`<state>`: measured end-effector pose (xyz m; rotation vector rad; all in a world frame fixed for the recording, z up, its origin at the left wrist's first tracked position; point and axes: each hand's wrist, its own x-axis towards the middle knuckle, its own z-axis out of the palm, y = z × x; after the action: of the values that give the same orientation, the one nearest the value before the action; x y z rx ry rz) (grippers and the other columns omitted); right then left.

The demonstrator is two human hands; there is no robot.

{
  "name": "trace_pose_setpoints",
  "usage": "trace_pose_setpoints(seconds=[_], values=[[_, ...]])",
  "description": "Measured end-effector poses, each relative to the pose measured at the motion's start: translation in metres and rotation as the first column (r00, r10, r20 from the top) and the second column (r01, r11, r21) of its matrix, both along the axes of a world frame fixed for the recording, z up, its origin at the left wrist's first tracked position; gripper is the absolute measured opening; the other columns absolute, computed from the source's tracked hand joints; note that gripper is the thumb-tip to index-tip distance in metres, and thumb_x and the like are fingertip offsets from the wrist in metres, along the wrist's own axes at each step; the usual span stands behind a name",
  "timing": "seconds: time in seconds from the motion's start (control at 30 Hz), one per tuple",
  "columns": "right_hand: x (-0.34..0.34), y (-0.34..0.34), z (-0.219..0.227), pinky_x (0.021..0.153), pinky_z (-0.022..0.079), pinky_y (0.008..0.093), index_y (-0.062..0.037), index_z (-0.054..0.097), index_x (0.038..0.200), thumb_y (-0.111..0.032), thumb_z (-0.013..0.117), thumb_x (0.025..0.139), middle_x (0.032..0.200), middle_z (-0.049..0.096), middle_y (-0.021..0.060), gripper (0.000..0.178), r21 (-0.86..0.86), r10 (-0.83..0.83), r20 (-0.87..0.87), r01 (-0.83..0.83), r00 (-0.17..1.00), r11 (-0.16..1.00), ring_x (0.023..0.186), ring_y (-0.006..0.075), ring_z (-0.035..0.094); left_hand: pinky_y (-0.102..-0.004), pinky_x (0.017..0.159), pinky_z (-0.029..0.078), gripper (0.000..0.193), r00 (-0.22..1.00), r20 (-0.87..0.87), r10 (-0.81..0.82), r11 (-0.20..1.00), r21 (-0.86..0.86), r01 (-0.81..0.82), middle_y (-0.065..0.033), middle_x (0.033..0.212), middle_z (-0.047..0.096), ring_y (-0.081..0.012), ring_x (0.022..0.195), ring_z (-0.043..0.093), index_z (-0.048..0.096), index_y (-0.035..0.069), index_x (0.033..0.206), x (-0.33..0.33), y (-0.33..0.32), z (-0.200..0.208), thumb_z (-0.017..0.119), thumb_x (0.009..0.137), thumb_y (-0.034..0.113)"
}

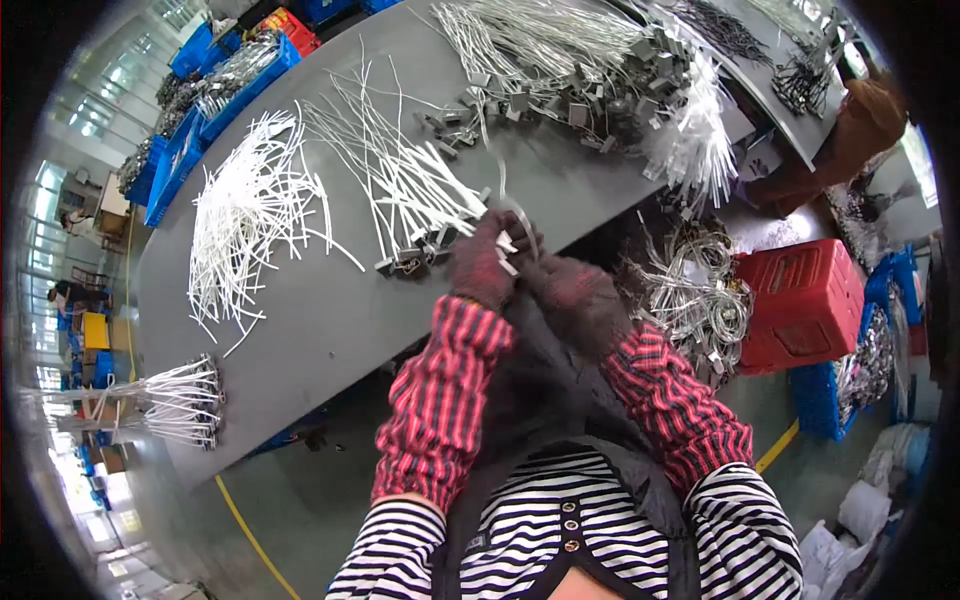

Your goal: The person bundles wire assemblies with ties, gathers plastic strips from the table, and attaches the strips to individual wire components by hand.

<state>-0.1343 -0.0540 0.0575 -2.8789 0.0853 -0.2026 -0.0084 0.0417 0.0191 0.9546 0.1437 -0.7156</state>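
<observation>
My left hand (483, 262), in a dark glove, is closed at the near edge of the grey table, pinching a thin wire lead (497, 150) with white sleeving that runs up from the fingers. Close against it, my right hand (578, 292) is closed too, its fingers on the lead's lower part; exactly what they pinch is hidden. Just beyond the left hand lies a loose bunch of white-sleeved leads (420, 180) with small dark end pieces. Farther back is a big pile of leads with grey block-shaped ends (590, 105).
White sleeves (250, 205) are heaped on the grey table (300, 330), with a bundle of leads (180, 400) at its left end. Blue crates (250, 95) stand at the far left. Coiled wires (700, 285) and a red crate (800, 305) sit to my right. Another person's brown sleeve (850, 140) reaches in.
</observation>
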Motion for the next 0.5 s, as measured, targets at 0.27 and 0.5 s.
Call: trace_pose_setpoints(seconds=[0.27, 0.5], values=[[-0.146, 0.004, -0.02, 0.082, 0.053, 0.0332, -0.0048, 0.067, 0.11, -0.005, 0.065, 0.084, 0.096, 0.069, 0.0102, 0.026, 0.87, -0.174, -0.057, 0.134, 0.983, 0.474, 0.09, 0.0222, 0.067, -0.0293, 0.038, 0.034, 0.025, 0.948, -0.247, 0.201, 0.973, 0.166, -0.163, 0.0018, 0.059, 0.049, -0.0126, 0.043, 0.043, 0.059, 0.008, 0.082, -0.045, -0.068, -0.011, 0.051, 0.097, 0.027], [-0.305, -0.057, -0.091, 0.061, 0.045, 0.0267, -0.0042, 0.064, 0.104, -0.007, 0.066, 0.082, 0.079, 0.059, 0.0003, 0.023, 0.803, -0.682, -0.162, 0.497, 0.713, 0.329, 0.069, 0.0089, 0.055, -0.0393, 0.062, 0.05, 0.032, 0.991, -0.109, 0.077, 0.954, -0.28, -0.105, -0.0044, 0.077, 0.06, -0.0241, 0.069, 0.059, 0.06, 0.009, 0.092, -0.029, -0.055, -0.033, 0.055, 0.099, 0.04]])
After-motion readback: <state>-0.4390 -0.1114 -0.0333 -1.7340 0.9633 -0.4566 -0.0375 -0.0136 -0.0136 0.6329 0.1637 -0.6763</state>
